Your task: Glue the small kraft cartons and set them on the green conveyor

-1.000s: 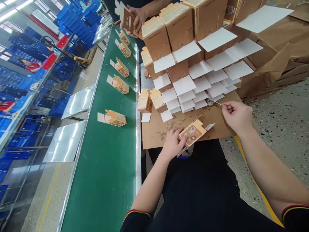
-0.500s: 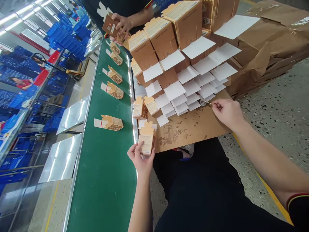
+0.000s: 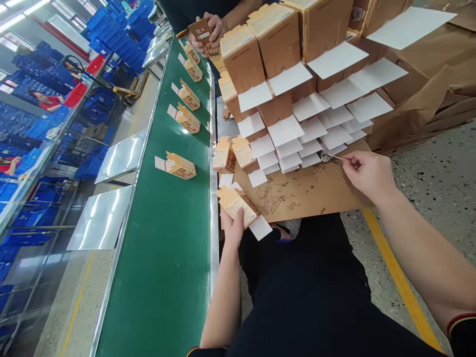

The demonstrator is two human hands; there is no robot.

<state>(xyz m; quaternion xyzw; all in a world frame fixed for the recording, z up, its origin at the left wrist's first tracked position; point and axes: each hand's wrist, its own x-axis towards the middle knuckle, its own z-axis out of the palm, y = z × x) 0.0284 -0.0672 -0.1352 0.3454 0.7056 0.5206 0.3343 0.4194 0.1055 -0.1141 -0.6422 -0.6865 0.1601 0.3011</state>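
Observation:
My left hand (image 3: pixel 233 229) grips a small tan carton (image 3: pixel 237 206) with a white flap, held tilted over the near edge of the cardboard sheet (image 3: pixel 312 191), beside the green conveyor belt (image 3: pixel 167 238). My right hand (image 3: pixel 366 173) pinches a thin stick (image 3: pixel 335 157) whose tip rests at a small round tin (image 3: pixel 325 157) on the sheet. Behind the tin stand rows of upright tan cartons with white flaps (image 3: pixel 297 124).
Several folded cartons (image 3: pixel 178 166) lie spaced along the belt. Another person's hands (image 3: pixel 210 29) hold a brown carton at the far end. Brown paper sheets (image 3: pixel 435 84) are piled at right. Blue crates (image 3: pixel 122 34) fill the left background.
My left hand lifted the carton off the sheet, carried it toward the belt edge and turned it; now it holds it tilted with the flap hanging. My right hand stayed at the tin.

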